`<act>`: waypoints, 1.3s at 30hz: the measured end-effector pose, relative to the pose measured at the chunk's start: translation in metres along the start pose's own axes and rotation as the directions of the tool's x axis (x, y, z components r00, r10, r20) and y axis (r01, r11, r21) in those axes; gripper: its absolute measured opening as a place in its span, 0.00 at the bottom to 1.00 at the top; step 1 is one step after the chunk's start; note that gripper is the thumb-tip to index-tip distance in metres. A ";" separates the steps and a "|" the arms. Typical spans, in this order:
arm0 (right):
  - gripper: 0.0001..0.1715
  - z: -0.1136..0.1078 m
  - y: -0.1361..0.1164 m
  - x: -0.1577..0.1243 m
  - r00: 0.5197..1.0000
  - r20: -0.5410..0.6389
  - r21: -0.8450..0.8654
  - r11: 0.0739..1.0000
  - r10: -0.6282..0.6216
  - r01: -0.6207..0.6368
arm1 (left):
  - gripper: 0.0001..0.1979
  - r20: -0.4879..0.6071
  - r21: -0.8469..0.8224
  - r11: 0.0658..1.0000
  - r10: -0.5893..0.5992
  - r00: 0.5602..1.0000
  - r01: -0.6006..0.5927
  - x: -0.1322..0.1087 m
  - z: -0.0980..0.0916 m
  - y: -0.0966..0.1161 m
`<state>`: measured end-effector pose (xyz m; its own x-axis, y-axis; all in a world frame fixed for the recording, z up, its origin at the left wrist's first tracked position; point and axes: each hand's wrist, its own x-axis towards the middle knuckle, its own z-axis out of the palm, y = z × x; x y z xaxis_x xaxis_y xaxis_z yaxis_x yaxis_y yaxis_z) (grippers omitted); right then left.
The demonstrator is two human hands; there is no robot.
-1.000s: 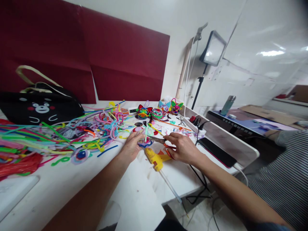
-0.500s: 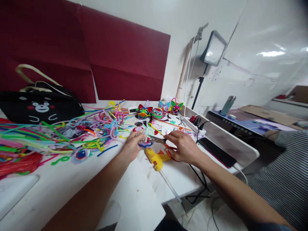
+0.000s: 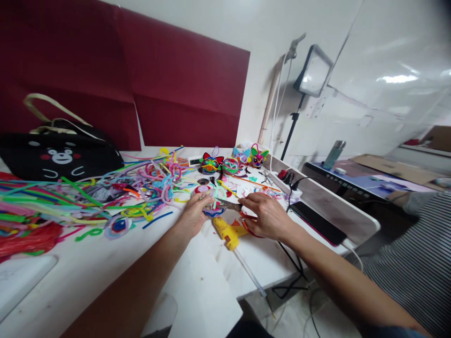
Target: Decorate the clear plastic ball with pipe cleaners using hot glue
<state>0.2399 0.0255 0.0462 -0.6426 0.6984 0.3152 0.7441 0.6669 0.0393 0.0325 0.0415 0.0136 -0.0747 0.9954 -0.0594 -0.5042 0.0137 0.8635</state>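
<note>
My left hand (image 3: pixel 193 213) is closed on a small craft piece (image 3: pixel 213 212) made of coloured pipe cleaners, with blue and purple loops along its lower edge. A pale green pipe cleaner (image 3: pixel 221 193) sticks up from it. My right hand (image 3: pixel 268 213) grips a pair of scissors (image 3: pixel 230 205) by the orange-red handles. Their metal blades point left and reach the pale green strand; whether they touch it is too small to tell. Just below both hands a yellow hot glue gun (image 3: pixel 225 231) lies on the white table, a clear glue stick (image 3: pixel 251 273) protruding from its back.
Loose pipe cleaners (image 3: pixel 88 199) heap up on the left before a black bag (image 3: pixel 63 155). Finished animal-head ornaments (image 3: pixel 210 164) stand at the back. To the right are a black phone (image 3: pixel 317 223), cables and a raised table edge (image 3: pixel 338 209). A person in a striped top (image 3: pixel 416 244) sits beyond.
The scissors have shifted slightly, and the blades sit a little differently at the pale green strand. That strand's upper end has moved right. My left hand has hardly moved.
</note>
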 end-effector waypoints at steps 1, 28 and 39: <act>0.23 0.000 0.000 0.000 1.000 0.002 0.001 1.000 0.001 -0.001 | 0.12 -0.001 0.000 1.000 -0.003 1.000 0.003 0.000 0.000 0.000; 0.23 0.004 -0.003 -0.002 1.000 0.022 0.066 0.998 -0.001 -0.001 | 0.11 -0.099 -0.033 0.997 -0.078 0.992 0.075 0.002 0.002 -0.001; 0.22 0.010 -0.006 -0.003 1.000 0.016 0.028 1.000 -0.004 0.003 | 0.13 -0.089 -0.006 0.997 -0.075 0.993 0.075 0.003 0.001 -0.003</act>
<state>0.2357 0.0216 0.0357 -0.6482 0.6999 0.2998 0.7365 0.6763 0.0136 0.0346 0.0443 0.0113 -0.1122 0.9793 -0.1685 -0.5131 0.0881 0.8538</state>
